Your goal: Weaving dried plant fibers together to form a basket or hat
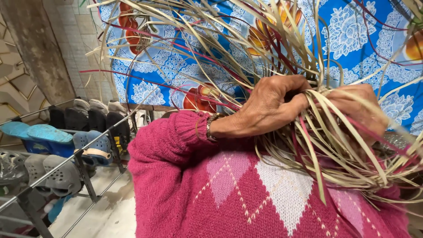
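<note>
Left hand (269, 108) is closed around a bundle of pale straw strips (335, 145), fingers curled over the point where the strands bunch together, apparently to keep them from splaying. Right hand (359, 110) lies just beside it, largely covered by the same strips; it seems to grip them, though its fingers are hidden. Among the pale strands run several dark red strips (282, 48). The bundle sits close against a pink knitted sweater (229, 194) with a diamond pattern. Behind hangs a blue floral cloth (352, 31). At far left, a metal shoe rack (83, 172) carries sandals and clogs.
</note>
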